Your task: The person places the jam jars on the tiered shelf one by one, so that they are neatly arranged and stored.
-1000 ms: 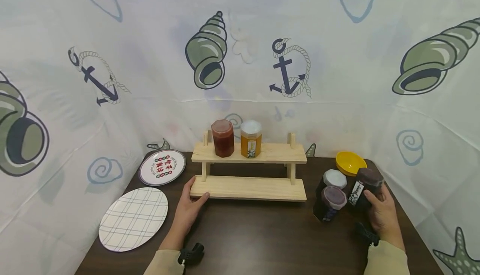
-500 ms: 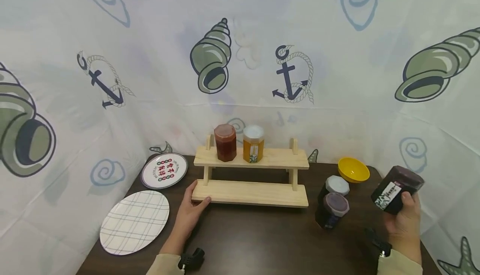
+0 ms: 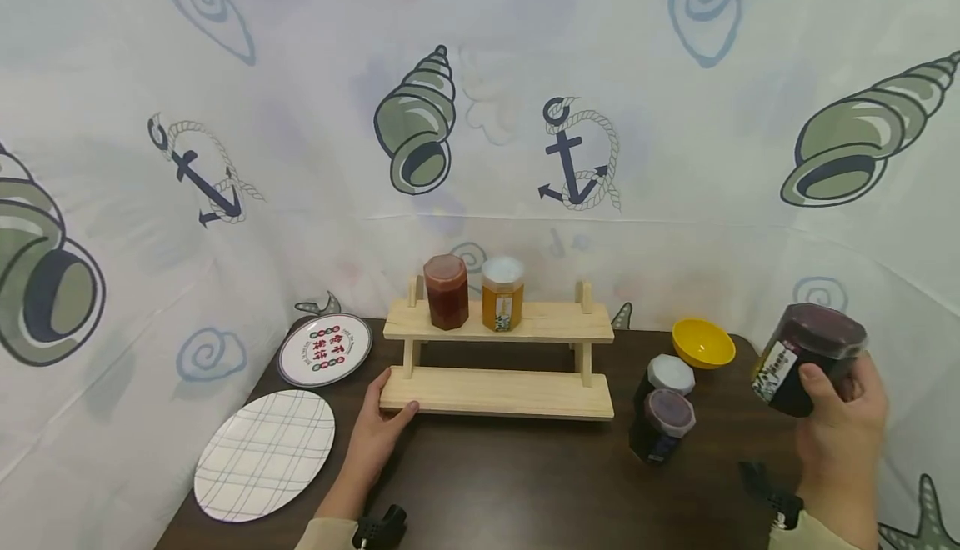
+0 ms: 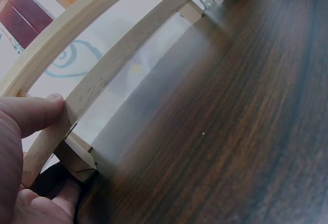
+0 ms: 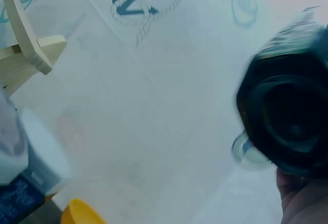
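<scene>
Backdrop: white curtain (image 3: 675,200) printed with shells, anchors and spirals, hung on three sides.
Surface: dark wood-grain table (image 3: 525,483).
Right hand (image 3: 840,425): raised above right table edge, fingers and thumb curled round dark jam jar (image 3: 806,358); jar tilted, clear of table, label facing left.
Left hand (image 3: 378,429): resting on table at left end of two-tier wooden rack (image 3: 498,354); thumb pressed on lower shelf's front edge, fingers against its end.
Upper shelf: red jam jar (image 3: 446,292) and honey jar (image 3: 502,294), upright, just beside each other.
Right of rack: purple-lidded jar (image 3: 663,425) in front, white-lidded jar (image 3: 667,375) touching behind; yellow bowl (image 3: 702,342) beyond.
Left of rack: checked oval plate (image 3: 262,454) near front; round printed plate (image 3: 324,349) behind.
</scene>
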Demonstrator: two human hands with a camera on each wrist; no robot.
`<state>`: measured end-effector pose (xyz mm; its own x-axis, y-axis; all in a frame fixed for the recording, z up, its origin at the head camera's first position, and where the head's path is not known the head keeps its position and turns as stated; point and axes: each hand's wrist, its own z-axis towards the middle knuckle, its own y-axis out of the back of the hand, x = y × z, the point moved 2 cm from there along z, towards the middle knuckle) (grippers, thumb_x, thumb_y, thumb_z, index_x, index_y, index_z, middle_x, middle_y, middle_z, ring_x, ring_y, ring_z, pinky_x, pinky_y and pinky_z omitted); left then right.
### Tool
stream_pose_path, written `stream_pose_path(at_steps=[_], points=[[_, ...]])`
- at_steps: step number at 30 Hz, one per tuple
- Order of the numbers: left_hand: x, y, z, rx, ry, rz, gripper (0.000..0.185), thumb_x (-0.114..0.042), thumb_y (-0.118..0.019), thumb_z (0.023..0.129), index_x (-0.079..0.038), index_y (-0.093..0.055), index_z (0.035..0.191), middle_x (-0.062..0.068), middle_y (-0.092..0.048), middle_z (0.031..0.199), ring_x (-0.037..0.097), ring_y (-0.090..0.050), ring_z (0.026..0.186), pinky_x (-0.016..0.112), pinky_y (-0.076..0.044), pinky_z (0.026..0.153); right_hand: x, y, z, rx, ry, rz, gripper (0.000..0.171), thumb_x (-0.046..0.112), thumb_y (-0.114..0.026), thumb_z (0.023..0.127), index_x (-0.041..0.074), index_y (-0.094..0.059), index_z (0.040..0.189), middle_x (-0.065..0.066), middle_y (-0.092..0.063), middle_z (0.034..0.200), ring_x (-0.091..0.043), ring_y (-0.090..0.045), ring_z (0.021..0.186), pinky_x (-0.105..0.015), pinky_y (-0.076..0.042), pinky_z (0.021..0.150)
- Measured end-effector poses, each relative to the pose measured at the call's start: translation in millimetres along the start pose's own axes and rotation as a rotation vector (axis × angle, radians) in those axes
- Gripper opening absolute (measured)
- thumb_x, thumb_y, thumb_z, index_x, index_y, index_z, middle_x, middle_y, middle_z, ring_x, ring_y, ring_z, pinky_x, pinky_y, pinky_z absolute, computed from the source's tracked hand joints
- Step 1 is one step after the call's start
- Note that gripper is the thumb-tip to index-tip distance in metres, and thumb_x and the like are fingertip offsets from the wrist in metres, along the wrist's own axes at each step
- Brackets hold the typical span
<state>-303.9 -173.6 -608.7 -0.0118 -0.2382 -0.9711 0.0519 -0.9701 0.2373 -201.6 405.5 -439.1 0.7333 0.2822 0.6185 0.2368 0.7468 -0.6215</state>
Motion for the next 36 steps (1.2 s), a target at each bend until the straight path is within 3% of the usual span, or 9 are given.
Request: stream_pose_path(at_steps=[4,8,10,13,17,21,25,29,36], points=[[0.4,1.1,-0.6,-0.001,0.0,0.001,0.093,-0.032,-0.082,0.1,-0.02,-0.026,0.173,0.017,-0.03,0.178,0.032,-0.035,0.161,0.038,-0.04,0.122,10.3,-25.0,-11.1,-0.027,-0.07,-0.303,0.063,-0.027,-0.072,0.085,-0.003,-0.065,0.143,-0.01,-0.073,0.128,-0.02,-0.067,0.117,-0.019,-0.058,0.094],[1.7,-1.4,1.4,0.013,-0.001,-0.006,0.093,-0.034,-0.082,0.1,-0.021,-0.027,0.173,0.016,-0.03,0.177,0.031,-0.035,0.161,0.021,-0.04,0.114,12.0,-49.0,-20.6,0.05,-0.094,-0.4,0.073,-0.032,-0.073,0.08,-0.003,-0.062,0.146,-0.009,-0.066,0.138,-0.02,-0.062,0.126,-0.016,-0.053,0.104],[2.2,-2.5,2.8,0.014,-0.003,-0.009,0.093,-0.035,-0.083,0.099,-0.022,-0.028,0.173,0.015,-0.031,0.177,0.03,-0.036,0.161,0.024,-0.041,0.116,10.8,-61.7,-26.1,0.102,-0.096,-0.412,0.076,-0.034,-0.074,0.078,-0.004,-0.061,0.147,-0.01,-0.064,0.141,-0.02,-0.061,0.129,-0.016,-0.051,0.107],[2.2,-2.8,3.4,0.006,-0.008,-0.017,0.093,-0.033,-0.083,0.099,-0.022,-0.028,0.173,0.015,-0.031,0.177,0.031,-0.036,0.161,0.04,-0.04,0.123,6.3,-82.5,-35.2,0.164,-0.1,-0.413,0.077,-0.034,-0.075,0.077,-0.006,-0.059,0.147,-0.013,-0.063,0.141,-0.022,-0.062,0.128,-0.018,-0.053,0.107],[1.5,-0.6,1.6,-0.002,-0.003,-0.022,0.092,-0.029,-0.083,0.1,-0.019,-0.027,0.173,0.017,-0.029,0.178,0.034,-0.034,0.162,0.055,-0.033,0.128,-2.1,-108.0,-48.6,0.175,-0.136,-0.451,0.076,-0.025,-0.081,0.08,0.002,-0.057,0.147,-0.01,-0.064,0.139,-0.02,-0.066,0.125,-0.018,-0.056,0.102],[0.6,1.3,0.3,0.004,-0.003,-0.014,0.092,-0.03,-0.082,0.1,-0.018,-0.026,0.173,0.018,-0.029,0.178,0.035,-0.034,0.162,0.055,-0.034,0.128,-18.6,-127.8,-56.7,0.162,-0.151,-0.477,0.076,-0.018,-0.085,0.082,0.01,-0.055,0.146,-0.008,-0.065,0.139,-0.02,-0.067,0.124,-0.017,-0.057,0.096],[1.3,1.1,2.1,-0.001,-0.005,-0.011,0.092,-0.03,-0.082,0.1,-0.019,-0.027,0.173,0.017,-0.03,0.177,0.033,-0.035,0.161,0.029,-0.041,0.12,-41.9,-141.5,-64.1,0.151,-0.154,-0.504,0.072,-0.008,-0.091,0.082,0.012,-0.057,0.143,-0.006,-0.067,0.137,-0.021,-0.067,0.124,-0.018,-0.057,0.097],[2.5,0.3,3.2,0.005,-0.015,-0.037,0.091,-0.027,-0.082,0.1,-0.018,-0.027,0.172,0.018,-0.03,0.177,0.032,-0.035,0.16,0.003,-0.036,0.1,-67.1,-147.2,-75.0,0.203,-0.19,-0.592,0.071,0.001,-0.094,0.084,0.014,-0.058,0.143,-0.002,-0.066,0.135,-0.02,-0.066,0.122,-0.015,-0.056,0.099],[2.7,-1.4,2.1,0.002,-0.02,-0.046,0.091,-0.029,-0.082,0.1,-0.018,-0.028,0.172,0.018,-0.031,0.177,0.032,-0.036,0.16,0.0,-0.033,0.097,-111.1,-153.3,-79.5,0.287,-0.198,-0.649,0.078,0.012,-0.098,0.082,0.013,-0.055,0.147,-0.005,-0.064,0.138,-0.019,-0.066,0.125,-0.013,-0.054,0.101]])
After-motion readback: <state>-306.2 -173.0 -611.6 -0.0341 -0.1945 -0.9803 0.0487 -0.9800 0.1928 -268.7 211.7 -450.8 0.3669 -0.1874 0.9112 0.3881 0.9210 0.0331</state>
